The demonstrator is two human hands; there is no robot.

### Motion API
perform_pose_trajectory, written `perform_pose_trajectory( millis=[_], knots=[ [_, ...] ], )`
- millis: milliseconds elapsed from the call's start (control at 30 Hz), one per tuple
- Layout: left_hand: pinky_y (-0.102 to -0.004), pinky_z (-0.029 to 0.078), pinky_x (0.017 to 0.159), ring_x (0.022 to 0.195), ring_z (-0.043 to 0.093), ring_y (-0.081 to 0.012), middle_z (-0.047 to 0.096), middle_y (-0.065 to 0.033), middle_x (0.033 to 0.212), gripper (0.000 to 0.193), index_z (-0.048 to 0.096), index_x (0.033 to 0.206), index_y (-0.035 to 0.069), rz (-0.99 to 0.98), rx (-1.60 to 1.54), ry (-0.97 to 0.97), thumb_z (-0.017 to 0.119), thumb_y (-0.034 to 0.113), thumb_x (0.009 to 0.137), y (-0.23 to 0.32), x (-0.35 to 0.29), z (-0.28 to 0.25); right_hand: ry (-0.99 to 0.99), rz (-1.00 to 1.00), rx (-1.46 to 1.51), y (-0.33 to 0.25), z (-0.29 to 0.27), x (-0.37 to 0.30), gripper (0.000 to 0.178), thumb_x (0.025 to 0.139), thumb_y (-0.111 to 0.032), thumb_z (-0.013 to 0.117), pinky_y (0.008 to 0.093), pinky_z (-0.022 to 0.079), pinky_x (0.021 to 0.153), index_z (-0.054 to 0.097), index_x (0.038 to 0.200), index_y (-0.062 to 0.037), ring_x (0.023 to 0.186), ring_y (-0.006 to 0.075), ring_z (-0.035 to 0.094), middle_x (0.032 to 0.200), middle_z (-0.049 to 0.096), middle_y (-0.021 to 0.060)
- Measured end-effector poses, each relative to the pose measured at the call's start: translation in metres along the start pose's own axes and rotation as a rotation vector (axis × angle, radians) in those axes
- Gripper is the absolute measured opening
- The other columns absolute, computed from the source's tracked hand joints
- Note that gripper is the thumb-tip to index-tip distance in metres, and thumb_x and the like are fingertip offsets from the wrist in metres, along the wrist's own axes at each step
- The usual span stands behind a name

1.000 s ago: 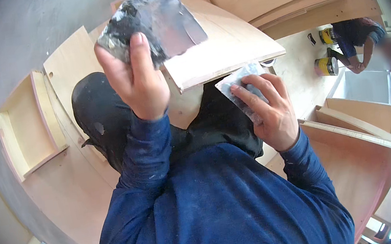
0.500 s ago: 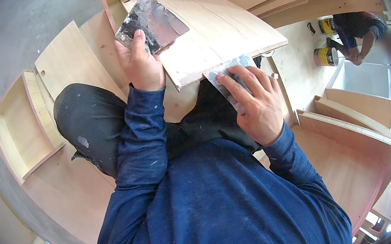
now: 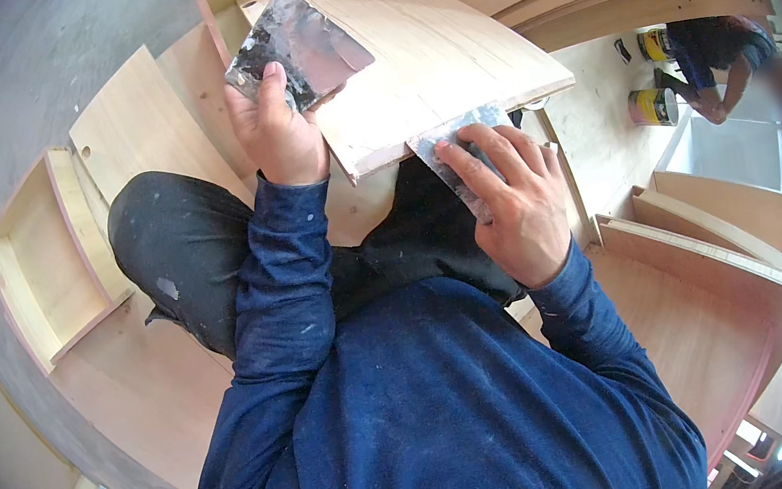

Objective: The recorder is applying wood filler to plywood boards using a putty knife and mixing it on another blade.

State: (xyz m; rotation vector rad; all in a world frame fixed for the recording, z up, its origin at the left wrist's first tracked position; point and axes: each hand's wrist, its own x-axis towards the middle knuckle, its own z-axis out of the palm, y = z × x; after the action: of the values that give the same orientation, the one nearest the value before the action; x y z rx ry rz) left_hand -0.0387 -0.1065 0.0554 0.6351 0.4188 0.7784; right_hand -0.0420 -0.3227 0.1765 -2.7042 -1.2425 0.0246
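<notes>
My left hand (image 3: pixel 279 135) is closed on a square plate (image 3: pixel 306 50) smeared with dark and pinkish putty, the thumb lying on top. The plate is held up over the left part of a pale wooden panel (image 3: pixel 411 39). My right hand (image 3: pixel 520 195) grips a thin, flat putty scraper (image 3: pixel 451 170), its fingers spread over the upper face. The scraper's far end rests at the panel's near edge, right of the middle. Between the panel and my body are my dark trousers (image 3: pixel 179 246), spotted with pale marks.
An open wooden drawer box (image 3: pixel 38 282) and a loose board (image 3: pixel 135 121) lie on the left. Wooden cabinet parts (image 3: pixel 694 240) stand to the right. Farther right a person (image 3: pixel 727 58) bends over a pale bin (image 3: pixel 726 154) near paint buckets (image 3: pixel 652 108).
The putty plate in my left hand has shifted very slightly left. My right hand and the scraper stay almost in place at the panel's edge.
</notes>
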Motion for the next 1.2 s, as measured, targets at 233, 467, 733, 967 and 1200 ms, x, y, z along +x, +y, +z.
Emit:
perform_pose_trajectory(
  millis=[233,467,733,967,1200],
  knots=[
    [-0.0497,0.065,0.069,0.105,0.066,-0.0345,0.059,-0.0181,0.121,0.038,0.045,0.130,0.000,0.027,0.031,0.003,0.052,0.007,0.093,-0.004,0.004,-0.010,-0.016,0.007,-0.002,-0.004,-0.004,-0.005,0.068,0.061,0.009,0.063,0.0441,0.043,0.094,0.065,0.124,-0.0177,0.117,0.0294,0.053,0.128,0.058,0.0041],
    [-0.0505,0.064,0.070,0.105,0.065,-0.0349,0.059,-0.0183,0.121,0.038,0.044,0.130,0.001,0.007,0.010,0.008,0.052,0.008,0.093,-0.001,0.000,-0.003,-0.006,0.031,0.024,-0.007,-0.003,0.004,0.067,0.061,0.010,0.063,0.0442,0.043,0.091,0.065,0.123,-0.0166,0.115,0.0297,0.054,0.125,0.059,0.0043],
    [-0.0503,0.064,0.071,0.106,0.065,-0.0351,0.058,-0.0191,0.121,0.039,0.043,0.130,-0.001,0.027,0.010,-0.023,0.052,0.008,0.093,0.001,0.000,-0.003,-0.019,0.024,-0.029,-0.009,-0.002,-0.003,0.067,0.061,0.009,0.063,0.0437,0.043,0.090,0.066,0.122,-0.0164,0.116,0.0290,0.054,0.124,0.060,0.0038],
    [-0.0498,0.064,0.070,0.105,0.065,-0.0351,0.058,-0.0194,0.120,0.040,0.043,0.130,-0.001,0.008,-0.006,-0.004,0.053,0.008,0.093,-0.001,-0.001,-0.002,-0.006,0.036,-0.016,-0.013,0.001,0.001,0.065,0.063,0.008,0.066,0.0435,0.043,0.091,0.065,0.123,-0.0167,0.117,0.0287,0.054,0.125,0.059,0.0037],
    [-0.0482,0.064,0.070,0.104,0.065,-0.0341,0.059,-0.0186,0.118,0.039,0.044,0.129,-0.002,0.030,0.011,-0.009,0.053,0.009,0.093,-0.003,0.000,-0.005,-0.007,0.045,0.012,-0.016,0.003,-0.002,0.065,0.062,0.008,0.066,0.0434,0.042,0.091,0.065,0.122,-0.0171,0.116,0.0283,0.054,0.125,0.059,0.0041]
  ],
)
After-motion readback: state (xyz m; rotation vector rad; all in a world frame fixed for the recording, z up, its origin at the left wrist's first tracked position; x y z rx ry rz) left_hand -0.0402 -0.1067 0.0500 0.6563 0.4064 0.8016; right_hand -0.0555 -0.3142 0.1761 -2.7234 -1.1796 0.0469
